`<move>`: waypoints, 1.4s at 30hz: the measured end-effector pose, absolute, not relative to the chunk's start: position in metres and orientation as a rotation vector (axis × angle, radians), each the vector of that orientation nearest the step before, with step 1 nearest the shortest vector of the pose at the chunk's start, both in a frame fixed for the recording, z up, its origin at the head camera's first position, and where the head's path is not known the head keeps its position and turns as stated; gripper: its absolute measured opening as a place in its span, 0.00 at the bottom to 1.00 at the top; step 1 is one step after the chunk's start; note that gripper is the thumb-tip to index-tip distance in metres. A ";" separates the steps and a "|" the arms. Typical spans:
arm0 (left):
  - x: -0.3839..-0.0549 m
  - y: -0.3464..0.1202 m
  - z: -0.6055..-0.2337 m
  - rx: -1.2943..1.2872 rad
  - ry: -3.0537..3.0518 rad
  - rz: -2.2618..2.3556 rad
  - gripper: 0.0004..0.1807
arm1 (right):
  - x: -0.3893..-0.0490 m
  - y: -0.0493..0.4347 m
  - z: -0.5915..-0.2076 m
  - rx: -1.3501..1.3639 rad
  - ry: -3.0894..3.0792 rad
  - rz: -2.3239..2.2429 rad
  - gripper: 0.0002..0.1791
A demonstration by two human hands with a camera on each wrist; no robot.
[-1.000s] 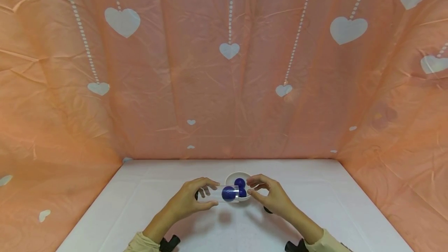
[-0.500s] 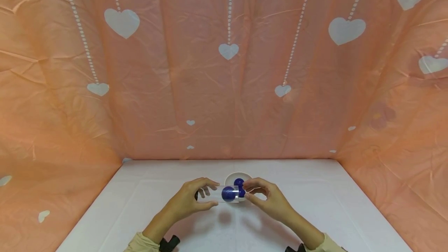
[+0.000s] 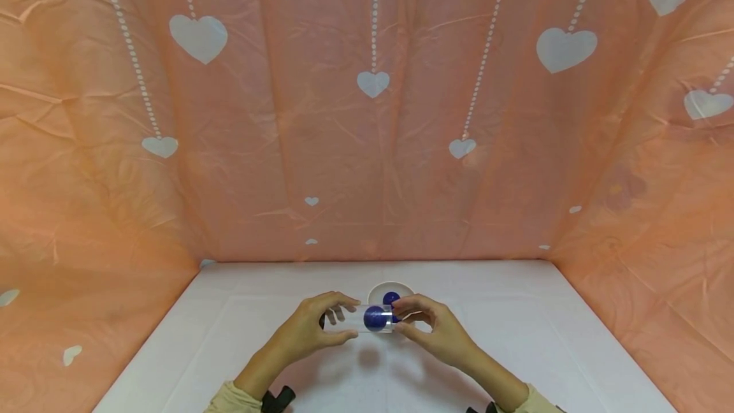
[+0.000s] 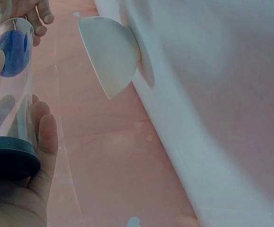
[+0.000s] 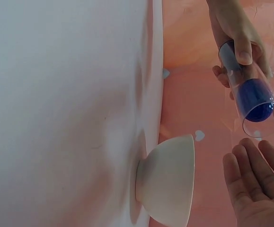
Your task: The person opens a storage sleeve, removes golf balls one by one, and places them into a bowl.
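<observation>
My left hand [image 3: 321, 320] grips a clear plastic tube [image 3: 350, 317] lying sideways above the table; its black base [image 4: 11, 158] sits in the palm. Inside the tube, near its open end, is a dark blue ball [image 3: 375, 318]. At that open end my right hand [image 3: 438, 327] spreads its thumb and fingers, the fingers [image 5: 250, 165] fairly straight with nothing in them. Whether the right thumb touches the tube's rim I cannot tell. Behind the tube stands a white bowl [image 3: 375, 292] holding blue balls [image 3: 391, 297], partly hidden by my right hand.
A white-covered table [image 3: 258, 311] spreads beneath the hands. Orange sheeting [image 3: 344, 164] with pale hearts encloses the back and both sides. Black wrist mounts [image 3: 278, 398] sit near the cuffs.
My right hand has moved left, from beside the bowl to the open end of the tube. The left hand, tube and ball inside have stayed almost still.
</observation>
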State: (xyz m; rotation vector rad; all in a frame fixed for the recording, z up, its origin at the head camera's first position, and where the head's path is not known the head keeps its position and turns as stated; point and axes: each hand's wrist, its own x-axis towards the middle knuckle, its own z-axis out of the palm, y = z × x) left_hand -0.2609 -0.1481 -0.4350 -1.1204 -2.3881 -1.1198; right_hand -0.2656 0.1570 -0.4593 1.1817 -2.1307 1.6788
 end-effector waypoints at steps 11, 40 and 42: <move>-0.262 -0.150 -0.436 -1.134 -2.386 -1.118 0.25 | -0.265 0.153 -0.462 1.146 -2.177 1.678 0.18; -0.262 -0.150 -0.435 -1.146 -2.384 -1.057 0.26 | -0.262 0.152 -0.464 1.152 -2.185 1.731 0.21; -0.262 -0.149 -0.435 -1.148 -2.379 -1.046 0.26 | -0.262 0.153 -0.464 1.156 -2.183 1.731 0.21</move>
